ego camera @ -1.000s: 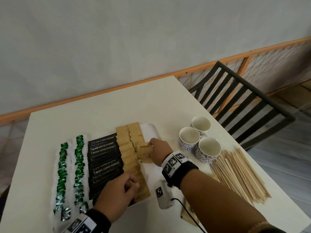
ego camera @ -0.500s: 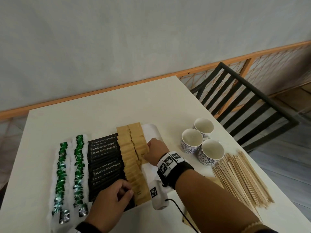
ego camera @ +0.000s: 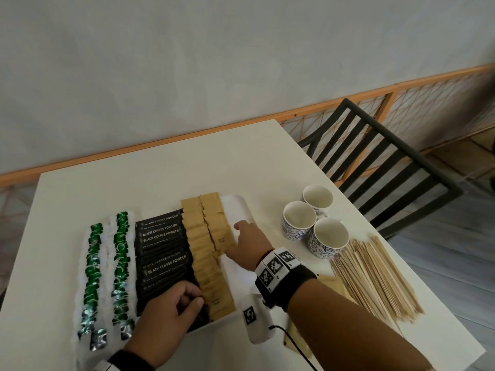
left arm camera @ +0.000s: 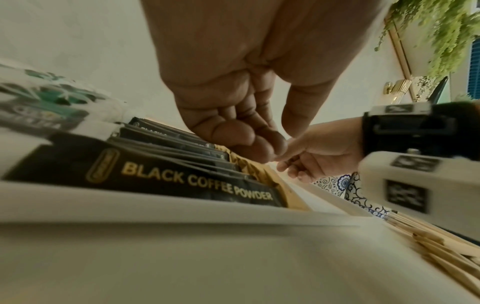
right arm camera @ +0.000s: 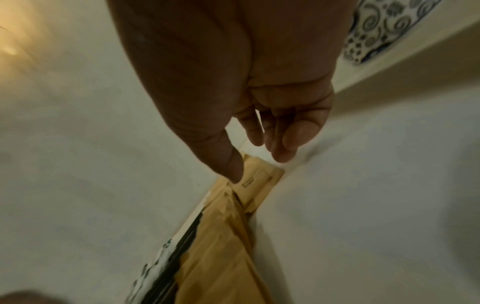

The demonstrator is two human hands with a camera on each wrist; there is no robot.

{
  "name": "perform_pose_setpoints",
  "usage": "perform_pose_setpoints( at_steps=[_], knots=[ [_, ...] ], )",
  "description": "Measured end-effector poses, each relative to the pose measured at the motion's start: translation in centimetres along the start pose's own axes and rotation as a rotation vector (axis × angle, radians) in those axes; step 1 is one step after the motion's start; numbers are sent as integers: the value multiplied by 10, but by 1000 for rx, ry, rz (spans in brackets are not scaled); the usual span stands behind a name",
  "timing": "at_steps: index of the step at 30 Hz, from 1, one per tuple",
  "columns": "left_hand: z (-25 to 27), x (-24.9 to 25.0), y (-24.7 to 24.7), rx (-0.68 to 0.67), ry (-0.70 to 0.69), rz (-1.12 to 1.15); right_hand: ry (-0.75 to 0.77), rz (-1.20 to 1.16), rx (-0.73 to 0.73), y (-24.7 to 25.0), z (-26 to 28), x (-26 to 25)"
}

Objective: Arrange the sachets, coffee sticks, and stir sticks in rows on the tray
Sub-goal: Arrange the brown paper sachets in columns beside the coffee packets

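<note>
Sachets with green print on white wrappers (ego camera: 92, 274) run down the lower left of the head view in two overlapping columns, so that side looks pretty tidy. Next over, the black coffee sticks (ego camera: 160, 261) are fanned in one column, gold "BLACK COFFEE POWDER" lettering showing on a few. The left hand (ego camera: 166, 321) sits at the bottom of that column, fingers curled in over the lowest black sticks; the left wrist view shows fingertips bunched against the thumb, but whether they actually pinch a stick is not clear. Right of the black ones come two columns of plain brown sachets (ego camera: 206, 247), shingled. All of it lies on a white tray (ego camera: 239, 210), whose bare strip shows at centre. The right hand (ego camera: 247, 246) rests there, thumb touching the edge of a brown sachet, other fingers loosely extended and holding nothing. Further right stand three blue-patterned cups (ego camera: 298, 219), and at lower right a loose pile of wooden stir sticks (ego camera: 375, 277) lies on the table (ego camera: 160, 167), off the tray.
</note>
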State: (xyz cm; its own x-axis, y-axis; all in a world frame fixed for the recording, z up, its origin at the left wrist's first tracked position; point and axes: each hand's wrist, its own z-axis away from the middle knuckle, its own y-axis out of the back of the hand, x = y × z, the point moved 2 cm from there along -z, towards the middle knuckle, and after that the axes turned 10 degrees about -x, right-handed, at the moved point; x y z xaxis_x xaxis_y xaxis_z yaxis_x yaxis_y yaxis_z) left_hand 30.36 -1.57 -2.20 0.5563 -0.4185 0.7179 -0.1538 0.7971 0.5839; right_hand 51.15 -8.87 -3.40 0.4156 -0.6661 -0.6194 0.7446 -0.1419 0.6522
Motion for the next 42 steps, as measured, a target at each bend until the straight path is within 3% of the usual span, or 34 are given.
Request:
perform_pose_setpoints(
  at_steps=[6,10,13,17,24,30,42],
  knots=[
    [5,-5,-4,-167,83,-9,243,214,-94,8,88,26],
    [10,-9,-11,-276,151,-34,118,295,-76,31,134,67],
    [12,-9,-14,-282,141,-86,-11,342,-9,49,161,97],
    [15,-6,-17,-290,135,-115,-62,344,-48,39,185,110],
    [19,-10,-19,-330,171,-129,-125,365,118,17,191,123],
    [21,-15,-18,-324,183,-129,-157,409,-49,6,190,125],
    [21,-18,-19,-299,190,-86,57,267,-62,-13,177,103]
  ],
)
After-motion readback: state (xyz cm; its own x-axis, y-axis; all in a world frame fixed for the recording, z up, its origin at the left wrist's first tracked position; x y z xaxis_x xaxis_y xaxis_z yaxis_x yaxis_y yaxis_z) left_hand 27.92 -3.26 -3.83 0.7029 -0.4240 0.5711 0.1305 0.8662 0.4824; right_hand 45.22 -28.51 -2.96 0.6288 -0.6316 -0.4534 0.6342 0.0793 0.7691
